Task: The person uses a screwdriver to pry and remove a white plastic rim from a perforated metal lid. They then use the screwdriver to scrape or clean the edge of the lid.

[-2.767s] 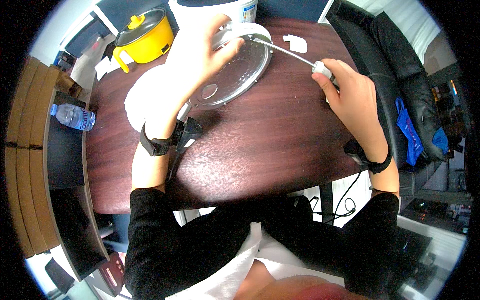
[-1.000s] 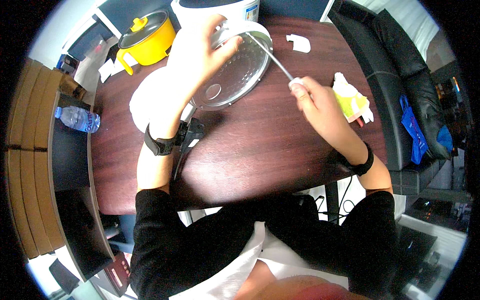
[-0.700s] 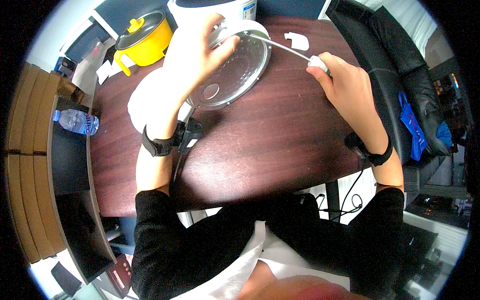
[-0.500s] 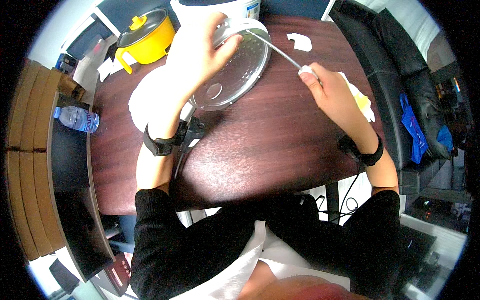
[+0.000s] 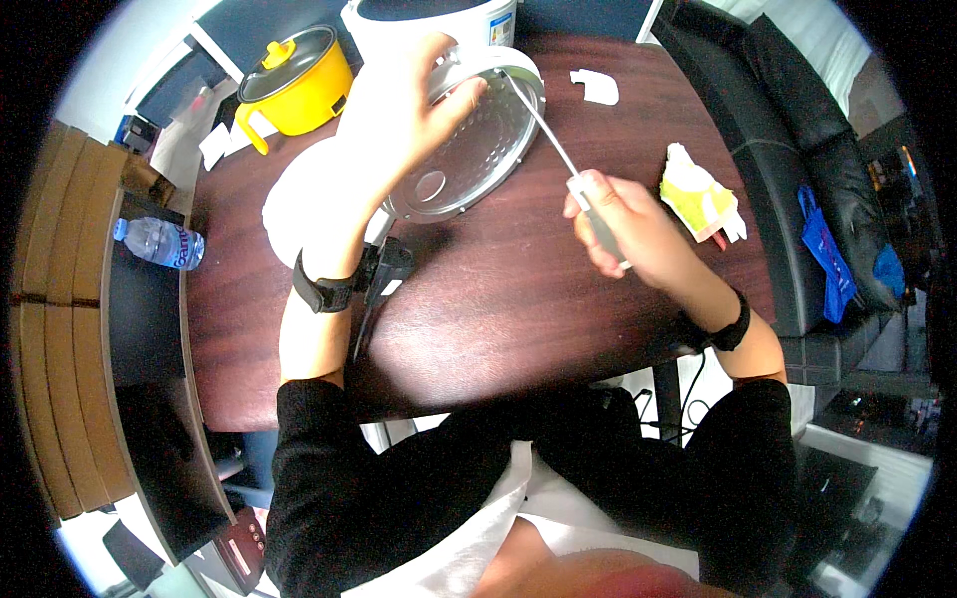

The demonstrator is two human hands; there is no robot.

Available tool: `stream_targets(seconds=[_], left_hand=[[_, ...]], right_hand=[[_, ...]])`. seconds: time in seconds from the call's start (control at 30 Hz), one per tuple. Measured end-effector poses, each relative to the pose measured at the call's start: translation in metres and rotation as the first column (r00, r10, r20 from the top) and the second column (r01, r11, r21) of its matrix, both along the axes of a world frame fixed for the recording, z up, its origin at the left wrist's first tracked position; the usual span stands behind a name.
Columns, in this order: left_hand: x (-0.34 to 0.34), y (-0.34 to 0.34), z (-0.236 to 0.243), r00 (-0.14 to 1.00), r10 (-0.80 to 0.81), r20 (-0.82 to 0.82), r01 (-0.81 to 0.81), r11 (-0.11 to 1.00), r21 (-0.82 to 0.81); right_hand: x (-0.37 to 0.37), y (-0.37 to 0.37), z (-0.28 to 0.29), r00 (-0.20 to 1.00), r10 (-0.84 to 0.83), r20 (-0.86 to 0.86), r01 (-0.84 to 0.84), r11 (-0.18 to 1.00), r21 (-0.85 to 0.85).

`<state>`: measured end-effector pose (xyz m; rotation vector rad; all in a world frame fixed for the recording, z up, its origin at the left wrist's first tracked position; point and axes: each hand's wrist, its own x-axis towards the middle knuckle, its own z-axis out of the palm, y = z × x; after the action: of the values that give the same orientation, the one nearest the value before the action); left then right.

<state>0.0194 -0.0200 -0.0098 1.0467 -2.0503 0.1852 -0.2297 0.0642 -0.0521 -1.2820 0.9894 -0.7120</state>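
one screwdriver (image 5: 576, 186), clasped in the right hand (image 5: 638, 224), reaches the lid (image 5: 478, 149) gripped by the left hand (image 5: 399, 110)

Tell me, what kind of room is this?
Probably an office or workroom: there's a dark red-brown desk, a dark blue panel like an office divider behind it, and a black sofa to the right.

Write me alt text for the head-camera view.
A person's left hand holds a round white part with a dimpled silver disc, while the right hand grips a screwdriver, its tip at the disc's upper edge. A lidded yellow pot and crumpled wrapper also lie on the brown table.
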Motion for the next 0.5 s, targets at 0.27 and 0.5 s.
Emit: stream_targets(seconds=[0.27, 0.5], left_hand=[[0.003, 0.004, 0.002, 1.0, -0.023, -0.018, 0.023, 0.999, 0.026], [0.004, 0.003, 0.001, 1.0, 0.01, 0.02, -0.01, 1.0, -0.009]], right_hand=[[-0.024, -0.014, 0.049, 0.52, -0.673, -0.527, -0.31, 0.426, -0.85], [-0.027, -0.031, 0.029, 0.643, -0.472, -0.603, -0.242, 0.622, -0.745]])
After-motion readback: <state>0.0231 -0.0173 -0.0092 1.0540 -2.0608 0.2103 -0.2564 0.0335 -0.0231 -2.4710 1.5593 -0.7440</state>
